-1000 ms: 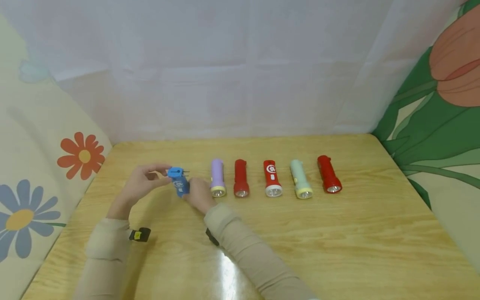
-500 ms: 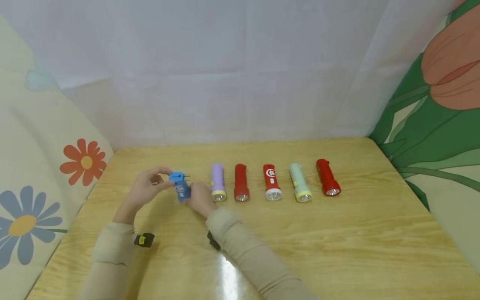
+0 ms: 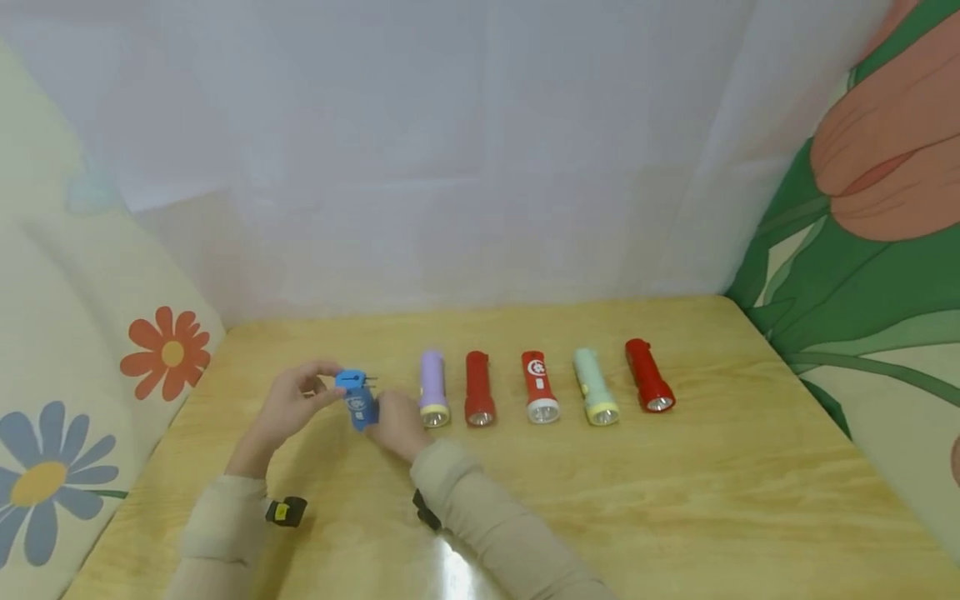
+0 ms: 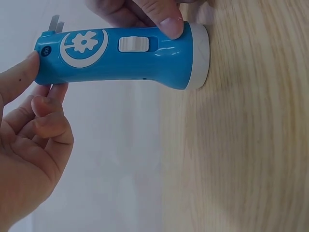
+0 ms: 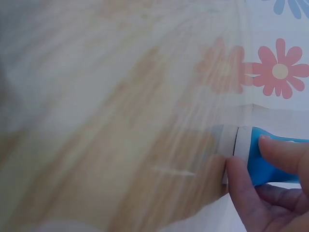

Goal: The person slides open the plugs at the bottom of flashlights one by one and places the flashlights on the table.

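Note:
A blue flashlight [image 3: 362,408] with a white rim stands on its lens end at the table's left part. In the left wrist view, two metal plug prongs [image 4: 56,23] stick out near its tail, beside a white flower emblem [image 4: 85,47] and a white slide switch [image 4: 133,44]. My left hand [image 3: 288,404] pinches the tail end between thumb and fingers. Lower down, my right hand [image 3: 400,423] grips the head end, thumb on the blue body and a finger against the white rim [image 5: 243,145] in the right wrist view.
To the right lies a row of flashlights: purple [image 3: 432,383], red [image 3: 477,383], red with white rim [image 3: 537,383], mint green [image 3: 592,382] and dark red [image 3: 645,371]. A white cloth [image 3: 480,167] hangs behind the wooden table [image 3: 675,500]; flowered panels flank it.
The head view has tilted up, so the table and everything on it appear lower. Both hands keep their hold on the blue flashlight, which stays in about the same place.

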`<state>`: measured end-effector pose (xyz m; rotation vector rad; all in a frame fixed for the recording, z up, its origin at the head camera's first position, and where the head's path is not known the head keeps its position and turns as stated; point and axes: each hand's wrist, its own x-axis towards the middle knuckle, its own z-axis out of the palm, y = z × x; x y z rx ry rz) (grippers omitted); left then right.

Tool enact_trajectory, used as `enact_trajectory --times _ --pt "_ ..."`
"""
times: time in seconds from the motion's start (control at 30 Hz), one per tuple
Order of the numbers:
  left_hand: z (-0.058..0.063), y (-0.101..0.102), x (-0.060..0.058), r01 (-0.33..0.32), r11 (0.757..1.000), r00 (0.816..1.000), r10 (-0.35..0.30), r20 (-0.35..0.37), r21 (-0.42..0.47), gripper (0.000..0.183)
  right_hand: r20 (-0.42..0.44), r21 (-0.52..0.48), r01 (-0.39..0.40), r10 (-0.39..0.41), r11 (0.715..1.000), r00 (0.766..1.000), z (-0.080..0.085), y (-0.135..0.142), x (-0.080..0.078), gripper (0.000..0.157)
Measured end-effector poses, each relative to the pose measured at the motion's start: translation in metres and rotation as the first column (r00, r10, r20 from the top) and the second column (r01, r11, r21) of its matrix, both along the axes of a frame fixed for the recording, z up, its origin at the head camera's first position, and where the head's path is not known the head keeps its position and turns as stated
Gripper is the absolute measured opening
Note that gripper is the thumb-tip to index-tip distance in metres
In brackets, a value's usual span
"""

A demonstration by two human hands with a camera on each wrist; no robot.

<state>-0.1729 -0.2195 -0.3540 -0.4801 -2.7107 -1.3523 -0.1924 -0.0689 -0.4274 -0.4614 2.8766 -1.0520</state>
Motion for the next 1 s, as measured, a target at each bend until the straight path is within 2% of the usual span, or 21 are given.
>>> enact_trajectory --times 0.17,0.33,0.53,0.63,0.77,1.0 --pt "-0.004 0.0 0.008 -0.007 1.0 0.999 0.007 0.035 0.014 0.022 0.03 -0.004 0.0 0.0 1.0 1.0 -0.006 -0.003 0.008 0.025" --pt "-0.007 0.0 0.006 -0.009 1.0 1.0 0.008 0.024 0.025 0.022 0.077 -0.015 0.014 -0.013 1.0 0.997 -0.006 -0.002 0.011 0.027" --pt "-0.005 0.002 0.003 -0.04 0.999 0.997 0.039 0.066 0.022 0.024 0.085 -0.004 0.012 -0.012 1.0 0.996 -0.004 -0.001 0.012 0.029" --pt "-0.017 -0.005 -0.006 -0.055 0.998 0.996 0.054 0.068 0.014 0.028 0.081 -0.001 0.002 -0.002 1.0 0.997 -0.003 0.0 0.011 0.028" --pt "-0.033 -0.014 -0.02 -0.071 0.997 0.997 0.071 0.035 0.009 0.034 0.074 -0.015 -0.007 0.008 1.0 0.997 -0.001 0.001 0.01 0.027" --pt "-0.031 -0.011 -0.026 -0.087 0.995 0.996 0.087 -0.005 0.043 0.029 0.087 -0.064 0.001 0.004 0.998 0.996 0.002 0.002 0.009 0.026"
